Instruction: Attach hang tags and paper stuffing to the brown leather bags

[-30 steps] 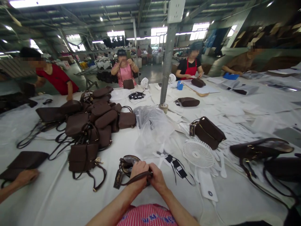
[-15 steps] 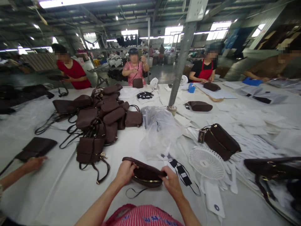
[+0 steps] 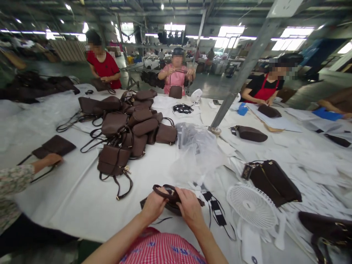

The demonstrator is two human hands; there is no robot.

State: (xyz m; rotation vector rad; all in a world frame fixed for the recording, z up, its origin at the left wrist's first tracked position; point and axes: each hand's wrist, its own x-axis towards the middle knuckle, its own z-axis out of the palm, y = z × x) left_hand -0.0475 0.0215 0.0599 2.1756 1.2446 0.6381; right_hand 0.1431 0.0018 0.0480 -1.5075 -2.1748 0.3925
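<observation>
Right in front of me is a dark brown handbag (image 3: pixel 174 209), partly covered by both hands. My left hand (image 3: pixel 154 202) is closed around its strap, which loops up above the bag. My right hand (image 3: pixel 189 205) has its fingers bent over the bag's top, near a small metal fitting. Black cords with tags (image 3: pixel 217 211) lie just to the right of the bag. Beyond my hands spreads a crumpled clear plastic bag (image 3: pixel 196 150).
A heap of brown handbags (image 3: pixel 137 124) fills the table's left middle. On the right stand a white fan (image 3: pixel 251 205) and another brown handbag (image 3: pixel 275 181). A grey post (image 3: pixel 239 77) rises from the table. At far left a co-worker's hand (image 3: pixel 52 160) touches a bag.
My hands have come closer together, and the strap is now raised over the bag instead of its mouth being held wide. The view has turned left. The co-worker at left has reached further in.
</observation>
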